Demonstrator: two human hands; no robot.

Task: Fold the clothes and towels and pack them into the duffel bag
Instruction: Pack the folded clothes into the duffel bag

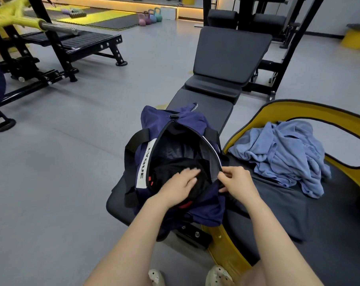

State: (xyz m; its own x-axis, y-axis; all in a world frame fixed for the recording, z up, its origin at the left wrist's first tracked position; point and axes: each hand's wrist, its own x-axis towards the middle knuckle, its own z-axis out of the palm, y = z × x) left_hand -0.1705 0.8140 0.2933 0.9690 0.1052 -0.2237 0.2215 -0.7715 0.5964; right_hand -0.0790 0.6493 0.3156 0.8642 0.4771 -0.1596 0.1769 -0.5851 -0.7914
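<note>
A navy duffel bag with a white label lies open on the near end of a black weight bench. Inside it sits a black garment with red details. My left hand presses flat on that garment, fingers straight. My right hand pinches the bag's right zipper edge and holds the opening apart. A crumpled blue towel or garment lies to the right on a black and yellow padded surface. A dark grey cloth is spread flat beside the bag.
The bench's raised backrest stands behind the bag. Black and yellow gym machines stand at the left on the grey floor. Kettlebells sit far back. My feet in pale shoes are at the bottom edge.
</note>
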